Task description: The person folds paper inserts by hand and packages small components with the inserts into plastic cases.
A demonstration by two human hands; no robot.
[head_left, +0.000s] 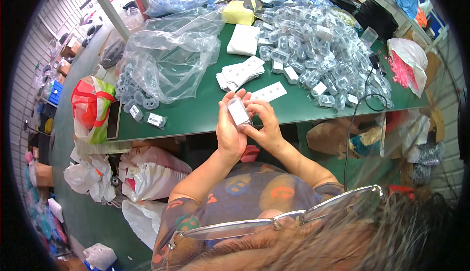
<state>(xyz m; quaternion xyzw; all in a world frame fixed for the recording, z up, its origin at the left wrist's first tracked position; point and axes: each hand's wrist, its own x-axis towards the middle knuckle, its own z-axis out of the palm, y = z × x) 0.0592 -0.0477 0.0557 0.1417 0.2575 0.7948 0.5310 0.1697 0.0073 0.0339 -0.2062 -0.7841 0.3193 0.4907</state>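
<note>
Near the table's front edge, my two hands hold a small clear plastic case (238, 111) with a white label on its upper face. My left hand (229, 135) cups it from the left and below, fingers curled around its far end. From the right, my right hand (267, 124) grips its edge between thumb and fingers. Just beyond my hands lie a loose white label sheet (273, 92) and a stack of similar sheets (240, 73). To the left, two labelled cases (156, 120) rest close to the table edge.
A large heap of clear cases (313, 56) covers the table's right side. At left are a crumpled clear plastic bag (171, 60), more clear pieces (128, 82), a phone (113, 119) and a colourful bag (104, 105). A black cable (348, 139) hangs over the front edge.
</note>
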